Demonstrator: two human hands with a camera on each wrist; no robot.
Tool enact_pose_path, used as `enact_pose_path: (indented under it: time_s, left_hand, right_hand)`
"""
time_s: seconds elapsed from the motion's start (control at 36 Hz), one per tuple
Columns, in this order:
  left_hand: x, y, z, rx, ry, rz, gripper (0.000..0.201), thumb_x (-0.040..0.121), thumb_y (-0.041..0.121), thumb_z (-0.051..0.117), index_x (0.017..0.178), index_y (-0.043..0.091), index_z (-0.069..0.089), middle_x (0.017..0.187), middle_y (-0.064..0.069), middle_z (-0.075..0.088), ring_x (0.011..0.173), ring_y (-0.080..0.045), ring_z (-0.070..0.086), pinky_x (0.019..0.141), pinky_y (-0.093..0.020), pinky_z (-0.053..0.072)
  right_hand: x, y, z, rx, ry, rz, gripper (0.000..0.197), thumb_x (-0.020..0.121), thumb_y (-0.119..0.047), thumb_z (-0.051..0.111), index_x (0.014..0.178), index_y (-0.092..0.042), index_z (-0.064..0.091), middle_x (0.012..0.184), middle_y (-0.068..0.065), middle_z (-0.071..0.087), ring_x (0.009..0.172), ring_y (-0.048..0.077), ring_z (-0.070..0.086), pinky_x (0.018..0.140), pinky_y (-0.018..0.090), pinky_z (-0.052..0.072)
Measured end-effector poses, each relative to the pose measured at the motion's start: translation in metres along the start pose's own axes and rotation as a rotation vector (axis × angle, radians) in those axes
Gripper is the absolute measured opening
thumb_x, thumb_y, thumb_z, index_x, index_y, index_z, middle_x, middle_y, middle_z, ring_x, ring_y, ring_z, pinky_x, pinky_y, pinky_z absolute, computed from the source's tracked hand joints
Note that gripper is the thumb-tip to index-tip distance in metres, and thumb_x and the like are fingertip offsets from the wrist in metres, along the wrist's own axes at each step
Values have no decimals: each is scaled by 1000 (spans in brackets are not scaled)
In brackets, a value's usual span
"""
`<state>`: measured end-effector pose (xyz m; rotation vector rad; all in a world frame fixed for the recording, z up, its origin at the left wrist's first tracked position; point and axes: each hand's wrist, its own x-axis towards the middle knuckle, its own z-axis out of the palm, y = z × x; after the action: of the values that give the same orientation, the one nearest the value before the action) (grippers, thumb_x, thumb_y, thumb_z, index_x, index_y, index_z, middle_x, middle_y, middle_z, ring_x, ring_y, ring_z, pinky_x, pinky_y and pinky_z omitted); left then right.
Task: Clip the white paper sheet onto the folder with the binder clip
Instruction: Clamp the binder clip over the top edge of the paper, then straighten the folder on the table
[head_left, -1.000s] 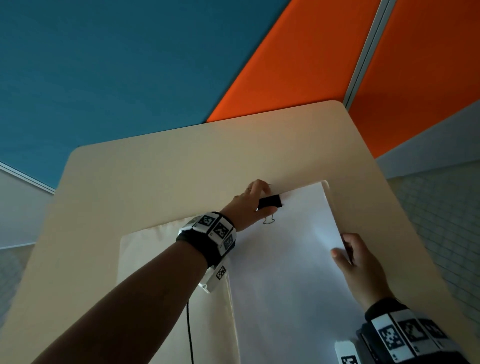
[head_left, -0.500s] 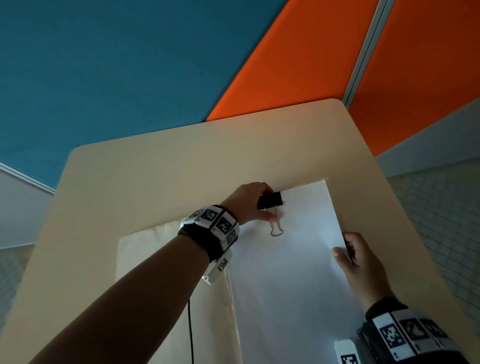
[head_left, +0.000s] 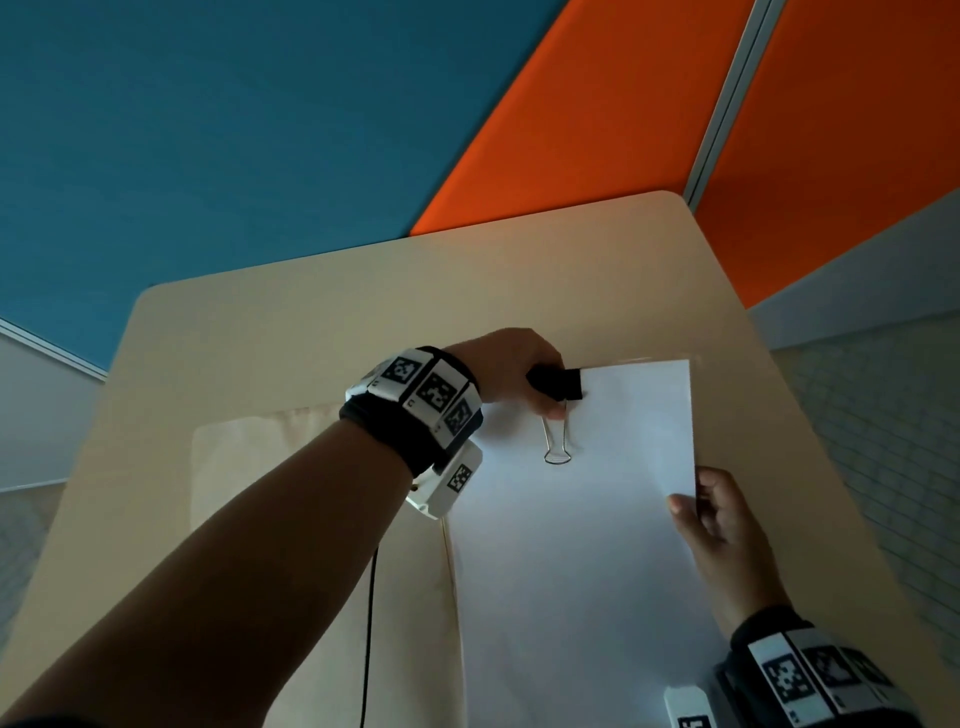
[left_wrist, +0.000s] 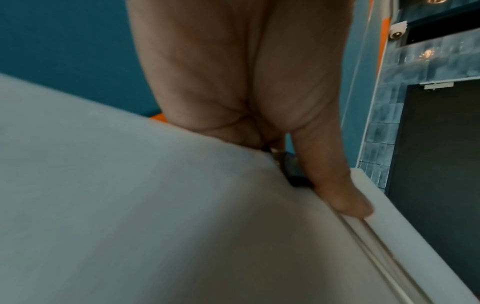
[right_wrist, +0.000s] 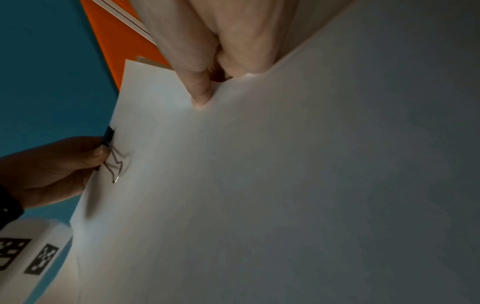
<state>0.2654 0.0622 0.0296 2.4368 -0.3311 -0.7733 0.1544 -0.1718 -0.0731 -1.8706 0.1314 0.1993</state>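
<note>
On the table lies an open cream folder (head_left: 311, 519), and a white paper sheet (head_left: 571, 545) covers its right half. A black binder clip (head_left: 557, 383) sits on the sheet's far edge near its left corner. One silver wire handle (head_left: 557, 441) is folded flat on the paper. My left hand (head_left: 548, 402) grips the clip's black body, thumb on the near side. The right wrist view shows the same clip (right_wrist: 109, 135) and handle (right_wrist: 116, 166). My right hand (head_left: 685, 506) pinches the sheet's right edge, thumb (right_wrist: 200, 90) on top. The fingers beneath are hidden.
The beige table (head_left: 363, 312) has rounded far corners and ends just beyond the clip. Behind it stand a teal partition (head_left: 234, 130) and an orange partition (head_left: 597, 130). A black cable (head_left: 369, 623) hangs from my left wrist over the folder.
The clip's wire handle has swung down and now lies flat on the paper. My left hand has rolled over the clip. The right hand has kept its hold.
</note>
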Motion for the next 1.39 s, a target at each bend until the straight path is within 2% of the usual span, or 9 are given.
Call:
enact_pose_path:
  time_s: [0.08,0.39,0.5,0.64,0.92,1.03,1.14,1.31,1.39]
  left_hand:
    - [-1,0,-2,-72,-57,-10,26,73,20,72,94,5,65,78,0,60,71,-11,52,65,-15,39]
    - [-1,-11,10,-24,37,-34,28,74,20,70,64,33,48,68,12,54,63,0,51,69,-14,40]
    - [-10,-22,16,21,207,-80,37,72,31,71,106,27,56,103,5,63,95,-18,56,96,-41,40]
    - [-61,-41,6,-111,493,-166,54,75,23,70,120,10,45,109,-10,58,92,-25,56,84,-31,45]
    - [-249,-141,79,-215,557,-947,70,75,30,68,125,-7,35,124,-34,50,115,-43,50,97,-49,40]
    - [-284,-192,120,-234,436,-719,161,8,39,89,144,17,7,56,-31,58,47,-39,58,45,-40,55]
    - [-289,-170,118,-425,407,-904,58,79,35,64,121,0,45,82,-9,61,62,-20,48,63,-29,40]
    - [-282,-150,111,-502,345,-949,58,77,43,63,119,5,48,121,-16,46,110,-31,48,92,-41,46]
    - [-280,-139,110,-515,356,-940,29,77,36,66,87,11,57,97,-9,46,115,-30,41,93,-41,48]
  right_hand:
    - [0,1,0,-7,3,-8,25,75,-29,52,98,-19,51,93,1,67,74,-11,58,61,2,41]
    - [0,-14,1,-294,83,4,51,72,-18,72,114,-6,46,90,3,53,88,25,53,73,32,43]
    - [9,-11,-5,-417,-33,-18,20,77,-17,66,81,-4,52,73,15,61,76,31,60,63,31,38]
    - [10,-16,-6,-461,-8,-43,23,79,-14,63,72,-14,41,58,-12,38,63,21,46,50,21,31]
    - [4,-26,-4,-472,43,35,25,76,-17,66,70,-11,43,52,-2,39,52,24,42,58,31,30]
    - [-1,-29,-3,-496,33,53,20,80,-14,61,80,-9,42,56,-4,37,68,27,45,65,31,30]
    - [-4,-31,-3,-511,16,80,18,82,-11,57,77,-11,40,58,-4,34,71,25,42,67,31,28]
    - [-5,-34,-4,-520,13,106,16,82,-9,57,76,-6,42,56,1,35,62,25,40,64,32,29]
    - [-6,-36,-4,-516,25,99,27,81,-8,58,64,-15,38,55,1,34,59,24,38,64,32,28]
